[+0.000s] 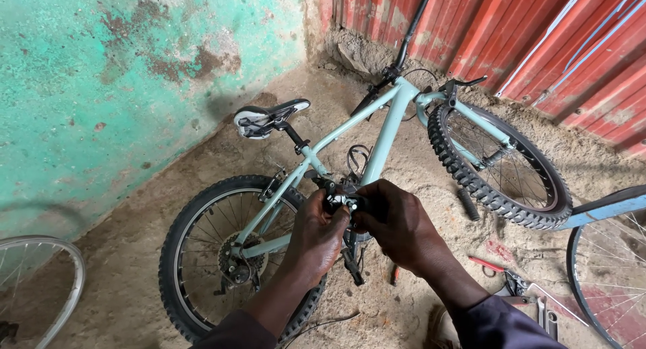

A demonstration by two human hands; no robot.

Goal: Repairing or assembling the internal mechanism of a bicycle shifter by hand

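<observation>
A small black and silver metal bicycle part [343,202] sits pinched between both hands above the frame of a pale green bicycle [387,130] lying on the sandy ground [202,157]. The left hand [316,234] has its fingers closed on the part's left side; the right hand [397,221] grips its right. Red-handled pliers [494,267] lie nearby on the sand.

Beneath the hands lies a pale mint-green steel bicycle frame [387,130] with black knobbly rubber tyres [494,194] and a black-and-white saddle [269,117]. The small metal part [340,202] between the hands is black and silver. Left of the hands, the plaster wall [101,86] is turquoise with brown patches; beyond them, corrugated sheeting [538,32] is red. The sandy floor [417,308] is tan.
</observation>
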